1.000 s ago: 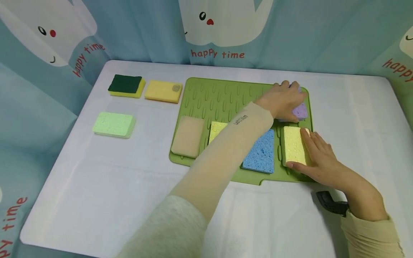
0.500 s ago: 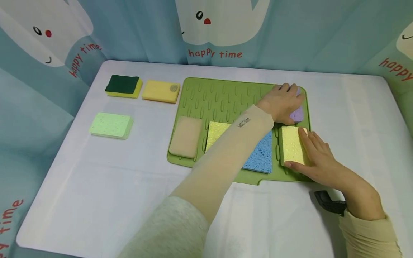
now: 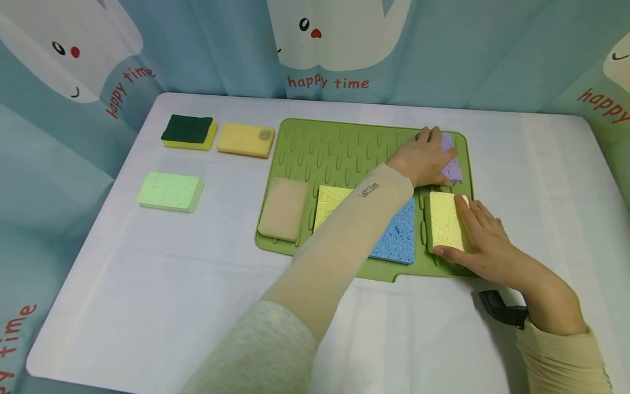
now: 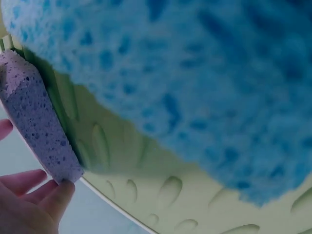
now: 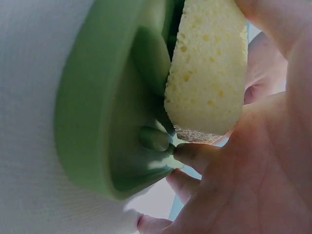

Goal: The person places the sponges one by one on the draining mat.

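Observation:
A purple sponge [image 3: 450,164] lies at the far right of the green mat [image 3: 315,148]. My left hand [image 3: 422,157] lies partly over it, the thumb toward the near end and the other fingers toward the far end. In the left wrist view, fingertips touch one end of the purple sponge [image 4: 39,112], with a blue sponge [image 4: 185,83] large in front. My right hand [image 3: 492,249] holds the pale yellow sponge [image 3: 447,221] at the mat's right side, thumb by its near end and fingers along its right side. In the right wrist view, the yellow sponge [image 5: 207,73] stands between thumb and fingers.
A beige sponge [image 3: 284,209], a bright yellow sponge [image 3: 330,202] and the blue sponge [image 3: 400,235] share the mat, the last two partly under my left arm. On the white table's left lie a green-topped scouring sponge [image 3: 189,131], a yellow sponge [image 3: 245,139] and a light green sponge [image 3: 169,191].
My left hand has shifted slightly left across the purple sponge, so more of it shows. My right hand has stayed at the pale yellow sponge. The whole view has moved a little.

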`<state>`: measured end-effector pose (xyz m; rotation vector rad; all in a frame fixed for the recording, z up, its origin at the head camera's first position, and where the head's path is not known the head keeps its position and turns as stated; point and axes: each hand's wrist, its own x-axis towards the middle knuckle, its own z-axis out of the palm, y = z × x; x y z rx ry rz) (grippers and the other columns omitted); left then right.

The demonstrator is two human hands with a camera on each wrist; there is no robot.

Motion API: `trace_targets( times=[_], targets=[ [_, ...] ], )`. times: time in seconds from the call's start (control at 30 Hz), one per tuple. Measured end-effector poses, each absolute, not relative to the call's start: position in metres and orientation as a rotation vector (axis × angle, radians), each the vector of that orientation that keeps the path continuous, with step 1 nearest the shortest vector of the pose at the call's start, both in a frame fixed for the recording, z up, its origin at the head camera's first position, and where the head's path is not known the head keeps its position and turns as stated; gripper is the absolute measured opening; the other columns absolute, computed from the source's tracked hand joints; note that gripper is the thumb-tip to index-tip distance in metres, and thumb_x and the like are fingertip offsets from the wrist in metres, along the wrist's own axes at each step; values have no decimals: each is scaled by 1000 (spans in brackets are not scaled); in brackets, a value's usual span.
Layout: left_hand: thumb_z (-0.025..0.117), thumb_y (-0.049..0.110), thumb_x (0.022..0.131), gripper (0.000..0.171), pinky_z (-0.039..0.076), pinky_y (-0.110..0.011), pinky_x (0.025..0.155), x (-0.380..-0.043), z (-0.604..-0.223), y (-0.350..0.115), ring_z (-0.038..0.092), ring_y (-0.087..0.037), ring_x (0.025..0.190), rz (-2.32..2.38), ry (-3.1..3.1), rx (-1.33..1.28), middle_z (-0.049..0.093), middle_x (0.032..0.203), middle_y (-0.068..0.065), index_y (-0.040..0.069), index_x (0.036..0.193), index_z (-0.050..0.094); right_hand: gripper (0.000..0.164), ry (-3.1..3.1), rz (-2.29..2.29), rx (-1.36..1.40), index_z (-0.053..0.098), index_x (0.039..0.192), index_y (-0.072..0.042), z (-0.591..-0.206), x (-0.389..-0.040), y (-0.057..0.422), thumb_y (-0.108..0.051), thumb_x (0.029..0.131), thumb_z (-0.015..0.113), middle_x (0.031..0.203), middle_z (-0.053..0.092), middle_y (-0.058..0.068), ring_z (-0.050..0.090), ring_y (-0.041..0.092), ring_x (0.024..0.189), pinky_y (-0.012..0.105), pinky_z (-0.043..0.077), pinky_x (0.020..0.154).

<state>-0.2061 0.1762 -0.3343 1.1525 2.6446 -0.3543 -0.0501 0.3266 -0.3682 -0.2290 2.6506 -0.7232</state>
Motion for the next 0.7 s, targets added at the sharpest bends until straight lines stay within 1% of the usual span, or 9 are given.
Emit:
trace_targets(
  times=[0.2,0.5,0.7],
  targets=[
    [22,70,95,78,20,-33,123,-207,-338,173,11,-29,155,-358,2657,1200,8,166,-16,32,161,3,108,2644,-700,-224,-14,158,-9,-368,-51,326,-44,93,65,159,-7,38,-15,52,148,76,-12,109],
    [23,65,97,75,14,-35,125,-207,-340,173,10,-29,155,-304,2654,1250,11,166,-15,28,161,9,108,2653,-708,-229,-13,158,-8,-368,-51,325,-44,93,65,159,-5,38,-14,52,148,76,-11,109],
    [23,63,98,75,14,-35,125,-206,-340,175,8,-29,155,-303,2649,1217,9,167,-14,26,161,8,107,2654,-707,-230,-13,158,-8,-368,-51,326,-44,93,65,159,-6,38,-14,52,148,76,-11,109]
  ],
)
